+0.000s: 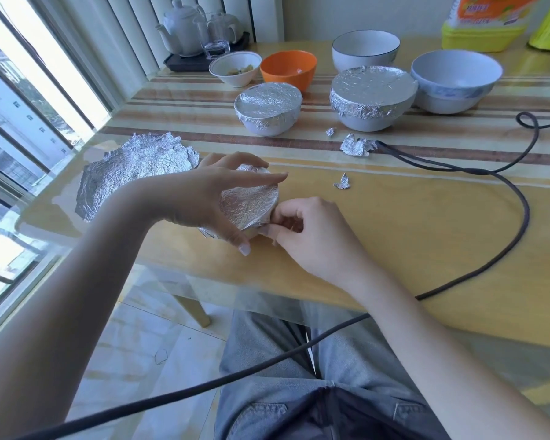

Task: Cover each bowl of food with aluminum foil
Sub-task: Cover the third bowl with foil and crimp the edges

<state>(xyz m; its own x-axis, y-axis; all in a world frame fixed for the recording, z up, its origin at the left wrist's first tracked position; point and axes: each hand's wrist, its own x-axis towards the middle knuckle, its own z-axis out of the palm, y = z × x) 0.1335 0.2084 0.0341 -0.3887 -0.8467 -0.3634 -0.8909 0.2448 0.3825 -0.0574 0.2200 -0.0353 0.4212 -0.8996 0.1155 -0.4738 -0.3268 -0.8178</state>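
A small bowl topped with crinkled foil sits near the table's front edge. My left hand grips it from the left, thumb low and fingers arched over the far rim. My right hand pinches the foil's edge at the bowl's right side. Two foil-covered white bowls stand further back, a smaller one and a larger one. Uncovered bowls stand behind them: a white one holding food, an orange one, a white one with a dark rim and a pale blue one.
A large crumpled foil sheet lies left of the held bowl. Foil scraps lie mid-table. A dark cable loops across the right side and over my lap. A teapot tray and yellow bottles stand at the back.
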